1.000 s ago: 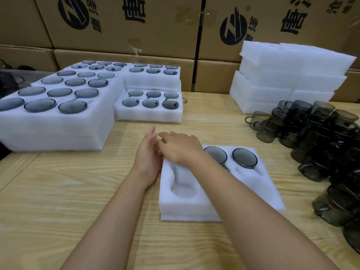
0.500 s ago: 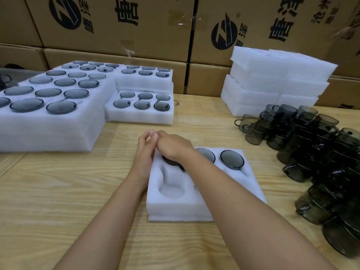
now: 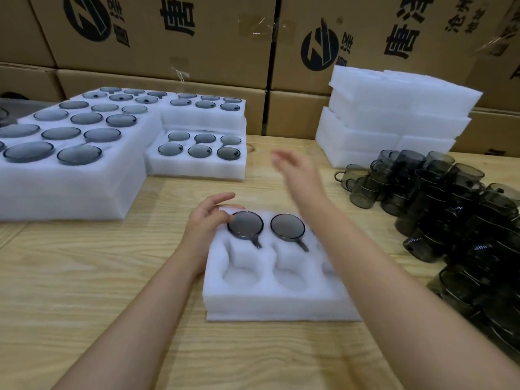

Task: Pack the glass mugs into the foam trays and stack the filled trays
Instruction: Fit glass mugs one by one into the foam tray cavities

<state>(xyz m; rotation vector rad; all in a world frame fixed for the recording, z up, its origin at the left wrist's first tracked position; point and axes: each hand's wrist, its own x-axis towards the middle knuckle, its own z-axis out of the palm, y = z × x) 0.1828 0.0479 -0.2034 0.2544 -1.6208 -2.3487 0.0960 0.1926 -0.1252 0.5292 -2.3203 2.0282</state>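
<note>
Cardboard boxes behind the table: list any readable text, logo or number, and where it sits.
"惠": large black character on left box, top cropped; reading unsure.
"惠", with cropped "然" above: large, on right box.
"然": small, beside round logo on right box; character below it blurred.
Slanted small characters far right: too blurred to read.
No numbers. Nothing on foam trays or mugs.

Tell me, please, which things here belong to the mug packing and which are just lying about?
Job: part-filled foam tray, seated mugs, loose glass mugs, empty foam trays, filled tray stacks, left hand, right hand.
Lying about: printed cardboard boxes, wooden table.
</note>
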